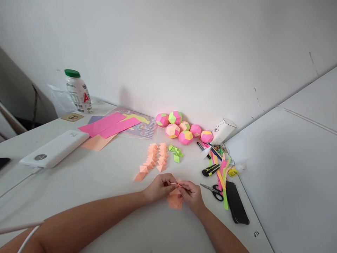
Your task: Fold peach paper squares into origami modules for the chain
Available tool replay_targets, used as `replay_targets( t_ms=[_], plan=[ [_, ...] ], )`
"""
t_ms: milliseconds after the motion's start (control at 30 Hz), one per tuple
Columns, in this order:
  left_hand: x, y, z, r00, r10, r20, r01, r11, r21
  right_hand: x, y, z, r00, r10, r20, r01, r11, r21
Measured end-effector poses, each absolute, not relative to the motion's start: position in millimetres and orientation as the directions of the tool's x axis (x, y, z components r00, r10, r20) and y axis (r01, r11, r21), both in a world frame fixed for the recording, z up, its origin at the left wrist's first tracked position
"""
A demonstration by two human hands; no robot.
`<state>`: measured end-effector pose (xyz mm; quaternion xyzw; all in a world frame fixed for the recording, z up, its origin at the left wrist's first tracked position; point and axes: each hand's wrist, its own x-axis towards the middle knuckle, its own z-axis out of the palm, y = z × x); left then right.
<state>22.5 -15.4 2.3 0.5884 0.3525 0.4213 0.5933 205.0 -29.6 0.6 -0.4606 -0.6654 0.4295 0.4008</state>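
Between the fingertips of both hands is a small folded piece of orange paper [179,184], partly hidden by the fingers. My left hand [161,186] pinches it from the left, and my right hand [192,195] pinches it from the right. Just under the hands, more orange paper pieces [175,201] lie on the table. Beyond my left hand stand two rows of folded orange paper units [152,156], with a small group of green folded units [176,152] beside them. Open-bladed scissors [214,190] rest right of my right hand.
Several paper balls [172,130] sit against the wall. A utility knife [210,170], paper strips [223,172], a glue bottle [235,171] and a black phone [237,203] lie right. A white power bank [55,149], pink sheets [105,124] and a green-capped bottle [78,93] occupy the left.
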Motion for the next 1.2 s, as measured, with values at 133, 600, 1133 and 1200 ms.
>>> replay_targets(
  t_ms=[133, 600, 1133, 1200],
  plan=[
    [22.0, -15.3, 4.9, 0.414, 0.908, 0.065, -0.199, 0.02, 0.98, 205.3, -28.2, -0.1, -0.232, 0.968, 0.099, 0.259, 0.159, -0.953],
    [21.6, -13.2, -0.2, 0.422, 0.901, 0.103, -0.241, 0.001, 0.971, 207.9, -24.1, -4.0, -0.257, 0.966, 0.026, 0.178, 0.074, -0.981],
    [22.2, -17.6, 1.1, 0.454, 0.879, 0.148, -0.044, -0.144, 0.989, 200.7, -30.7, 9.5, -0.337, 0.9, 0.277, 0.382, 0.4, -0.833],
    [21.9, -18.1, 1.6, 0.448, 0.879, 0.163, -0.023, -0.171, 0.985, 200.0, -29.9, 11.3, -0.369, 0.874, 0.315, 0.414, 0.458, -0.787]
  ],
)
